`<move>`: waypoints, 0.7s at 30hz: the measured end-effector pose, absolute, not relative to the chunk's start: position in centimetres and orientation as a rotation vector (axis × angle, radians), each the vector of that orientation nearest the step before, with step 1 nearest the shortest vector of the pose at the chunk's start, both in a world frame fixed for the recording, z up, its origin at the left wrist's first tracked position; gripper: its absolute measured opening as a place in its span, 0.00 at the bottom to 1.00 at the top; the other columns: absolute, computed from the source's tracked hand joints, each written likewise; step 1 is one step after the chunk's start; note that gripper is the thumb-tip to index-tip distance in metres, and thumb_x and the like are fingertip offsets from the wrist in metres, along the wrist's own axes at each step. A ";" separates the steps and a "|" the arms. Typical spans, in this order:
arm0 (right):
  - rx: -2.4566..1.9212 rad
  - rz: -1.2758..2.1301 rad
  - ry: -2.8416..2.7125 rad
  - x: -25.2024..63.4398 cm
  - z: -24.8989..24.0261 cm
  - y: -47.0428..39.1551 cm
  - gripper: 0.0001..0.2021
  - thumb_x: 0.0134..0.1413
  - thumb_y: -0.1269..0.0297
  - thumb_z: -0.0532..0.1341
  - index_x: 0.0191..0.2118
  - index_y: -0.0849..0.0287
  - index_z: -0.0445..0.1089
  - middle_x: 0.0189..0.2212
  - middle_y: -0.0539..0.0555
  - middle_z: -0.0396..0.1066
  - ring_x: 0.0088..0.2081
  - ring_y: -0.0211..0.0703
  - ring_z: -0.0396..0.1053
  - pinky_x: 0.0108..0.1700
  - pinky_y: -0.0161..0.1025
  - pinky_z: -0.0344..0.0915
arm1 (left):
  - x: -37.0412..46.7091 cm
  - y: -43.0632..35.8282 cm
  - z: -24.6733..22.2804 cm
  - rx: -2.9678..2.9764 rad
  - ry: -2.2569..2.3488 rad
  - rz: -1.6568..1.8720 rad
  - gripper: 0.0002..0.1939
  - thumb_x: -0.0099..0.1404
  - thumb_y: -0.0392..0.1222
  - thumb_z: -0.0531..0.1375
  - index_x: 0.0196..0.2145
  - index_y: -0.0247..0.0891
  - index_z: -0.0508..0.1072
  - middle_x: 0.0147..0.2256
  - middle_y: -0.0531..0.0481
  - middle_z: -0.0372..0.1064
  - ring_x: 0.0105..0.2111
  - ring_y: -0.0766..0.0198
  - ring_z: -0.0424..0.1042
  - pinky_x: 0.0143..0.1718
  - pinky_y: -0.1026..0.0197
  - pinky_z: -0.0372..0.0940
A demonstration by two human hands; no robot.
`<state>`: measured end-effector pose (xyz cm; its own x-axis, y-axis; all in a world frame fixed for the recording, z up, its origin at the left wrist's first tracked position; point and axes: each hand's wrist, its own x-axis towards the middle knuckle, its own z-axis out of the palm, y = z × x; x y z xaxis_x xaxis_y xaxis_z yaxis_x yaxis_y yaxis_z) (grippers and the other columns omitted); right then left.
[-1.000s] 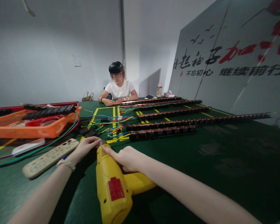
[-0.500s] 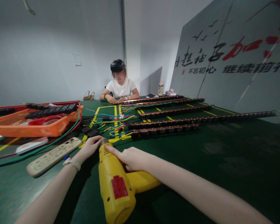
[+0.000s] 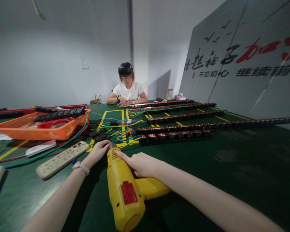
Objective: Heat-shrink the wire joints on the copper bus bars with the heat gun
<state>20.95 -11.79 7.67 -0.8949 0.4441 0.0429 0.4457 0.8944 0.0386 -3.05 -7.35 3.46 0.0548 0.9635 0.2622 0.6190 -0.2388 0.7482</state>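
Note:
A yellow heat gun (image 3: 124, 199) with a red label lies across the lower middle, its metal nozzle pointing away from me. My right hand (image 3: 141, 164) is closed on it from the right, one finger stretched along the vented front of the barrel. Beside the nozzle, my left hand (image 3: 100, 151) has its fingers bent together. Their tips are partly hidden behind the nozzle, so I cannot make out what they hold. Just left of that wrist lies a beige power strip (image 3: 65, 160). Black plugs (image 3: 98, 135) and coloured wires (image 3: 123, 137) lie just past my left hand.
Several long black strips with copper wires (image 3: 174, 137) stretch rightward across the green table (image 3: 207, 180). An orange basket (image 3: 70, 130) of black parts stands at left, near a white adapter (image 3: 41, 148). Opposite sits a co-worker (image 3: 127, 91), hands at the far strip.
My view has turned slightly left, so everything appears shifted right. The co-worker's hands have drawn closer together. My hands and the heat gun keep nearly the same pose.

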 end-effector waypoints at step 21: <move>-1.051 -0.072 -2.977 27.5 7.7 -11.3 0.47 0.46 0.73 0.56 0.64 0.57 0.23 0.30 0.56 0.72 0.28 0.48 0.69 0.26 0.36 0.55 | -3.2 -7.2 2.3 2.151 1.525 0.866 0.17 0.57 0.51 0.55 0.35 0.37 0.73 0.34 0.48 0.70 0.29 0.63 0.66 0.31 0.62 0.61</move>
<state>27.53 -11.32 7.69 -0.7784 0.6278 -0.0002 0.6270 0.7775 0.0483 -3.18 -7.21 2.29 0.2277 0.9353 0.2710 0.7121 -0.3498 0.6088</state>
